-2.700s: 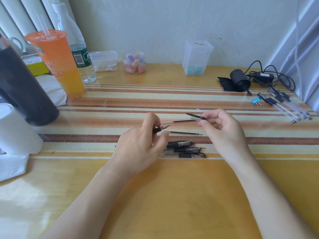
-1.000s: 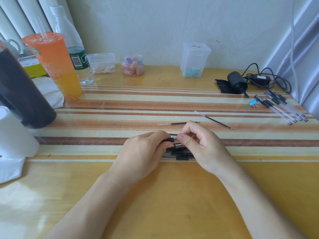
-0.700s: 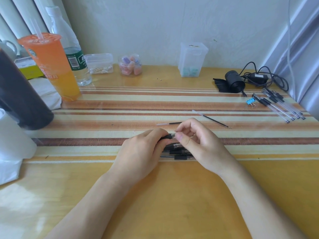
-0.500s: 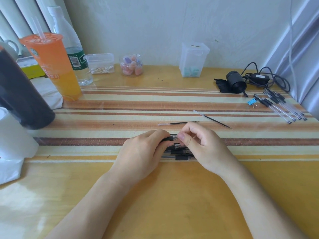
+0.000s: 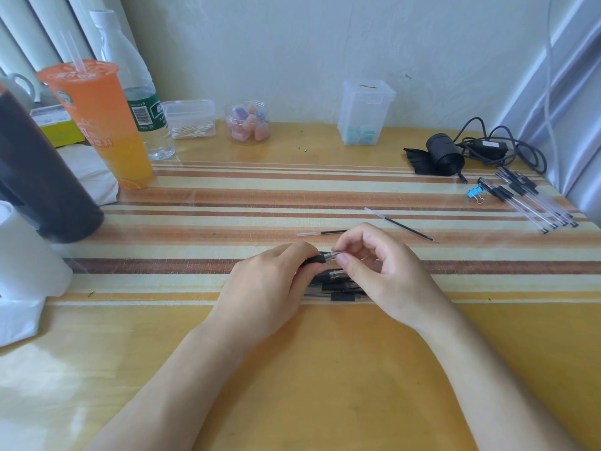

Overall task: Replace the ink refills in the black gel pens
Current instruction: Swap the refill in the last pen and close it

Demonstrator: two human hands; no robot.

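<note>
- Two hands are on one pen [image 5: 317, 259]. My left hand [image 5: 270, 288] is curled round its black grip end. My right hand [image 5: 387, 275] pinches the pale, clear end between thumb and forefinger, with the other fingers loosely bent.
- The pen lies roughly level between the hands, just above the surface [image 5: 292, 369]. Only a short stretch shows between my fingertips; the rest is hidden inside the left palm.
- I judge the step to be a twist at the pen's joint, either opening it to free a spent refill or closing it over a fresh one. I cannot tell which, since no refill shows at the joint.
- The next move, as I judge it, calls for a small counter-turn. The left hand steadies the grip end while the right rolls the pale end, both in line so the thread does not cross. The part is small and slick, so a light, sure pinch suits it.
- Directly under my fingers lies a pile [image 5: 341, 289] of black pens, touching one another and partly covered by both hands. The held pen sits just above its far edge.
- Beyond my knuckles two loose refills rest on the striped part of the surface. The near refill [image 5: 322, 233] is just behind the right hand. The far refill [image 5: 403, 226] is off to the right, tilted, apart from the first.
- Well apart, at the far right, a row [image 5: 533, 206] of clear pens lies beside a blue clip [image 5: 472, 192].
- With the pile waiting, I judge several pens remain to be done.
</note>
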